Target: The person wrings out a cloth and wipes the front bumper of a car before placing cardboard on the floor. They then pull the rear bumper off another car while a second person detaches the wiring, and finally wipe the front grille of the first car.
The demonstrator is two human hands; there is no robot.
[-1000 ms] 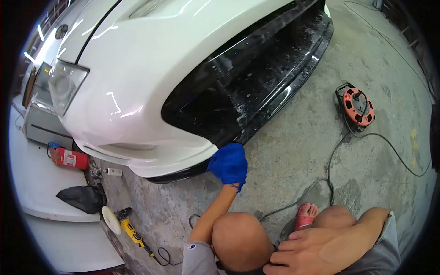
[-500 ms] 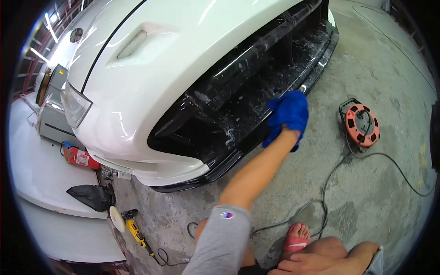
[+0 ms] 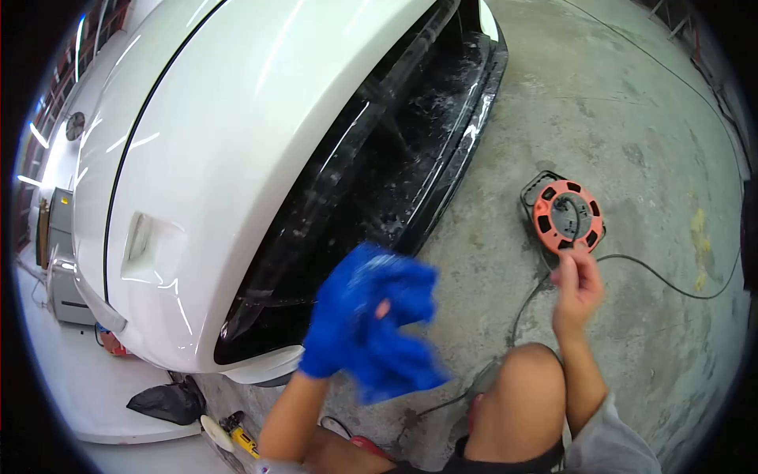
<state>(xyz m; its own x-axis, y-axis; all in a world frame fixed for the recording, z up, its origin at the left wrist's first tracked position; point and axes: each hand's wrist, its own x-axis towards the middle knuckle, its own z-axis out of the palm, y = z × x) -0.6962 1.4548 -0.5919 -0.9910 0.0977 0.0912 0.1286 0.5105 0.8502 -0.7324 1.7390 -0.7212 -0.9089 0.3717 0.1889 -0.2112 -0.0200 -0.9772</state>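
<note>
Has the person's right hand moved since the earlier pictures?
Yes: the right hand has shifted up the picture, toward the orange cable reel, overlapping its lower edge.

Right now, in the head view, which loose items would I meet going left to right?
Black bag → yellow power tool → blue cloth → orange cable reel.

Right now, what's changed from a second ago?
The left hand, still holding the blue cloth, has drawn back from the black front lip toward the person. The right hand has lifted forward off the legs. The cable reel and yellow polisher stay on the floor.
</note>
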